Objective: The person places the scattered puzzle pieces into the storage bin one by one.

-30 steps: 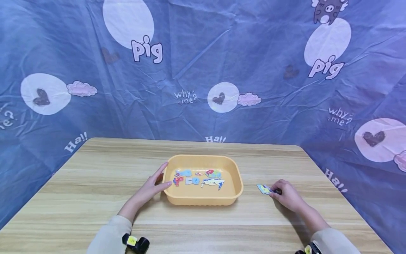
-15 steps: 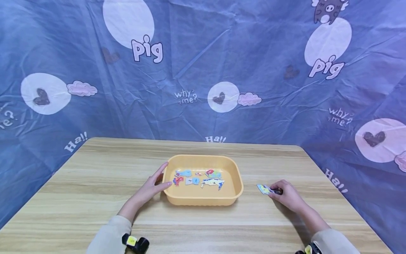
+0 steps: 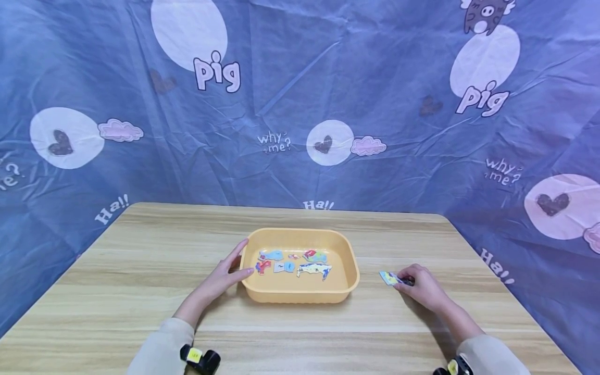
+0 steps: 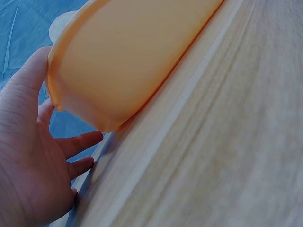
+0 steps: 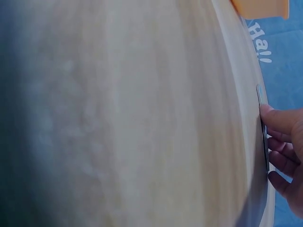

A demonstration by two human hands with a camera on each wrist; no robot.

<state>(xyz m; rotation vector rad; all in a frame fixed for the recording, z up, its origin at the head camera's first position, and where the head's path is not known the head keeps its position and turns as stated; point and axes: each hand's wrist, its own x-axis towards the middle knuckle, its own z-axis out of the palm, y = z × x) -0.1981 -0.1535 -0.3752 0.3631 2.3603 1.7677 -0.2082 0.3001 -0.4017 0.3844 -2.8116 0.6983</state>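
My left hand [image 3: 219, 277] holds the left end of a yellow plastic basin [image 3: 300, 297]. In the left wrist view the thumb [image 4: 35, 71] lies at the basin's rim and the other fingers spread by its outer side. To the right of the basin, my right hand [image 3: 424, 289] pinches a thin, flat cut-out piece [image 3: 389, 278] printed light blue and yellow, with a dark part by the fingers. The right wrist view shows this piece [image 5: 263, 135] edge-on, low over the tabletop; whether it touches is unclear. Several similar cut-outs lie in the basin, among them a white-and-blue one [image 3: 313, 269].
The wooden table [image 3: 300, 344] spreads around the basin on all sides. Behind it and to the sides hangs a blue cloth [image 3: 281, 177] with pig and heart prints. Red [image 3: 264, 267] and light blue [image 3: 284, 267] cut-outs lie in the basin's left half.
My right hand shifts its fingers slightly on the cut-out piece, which stays in about the same spot. My left hand and the basin have not moved.
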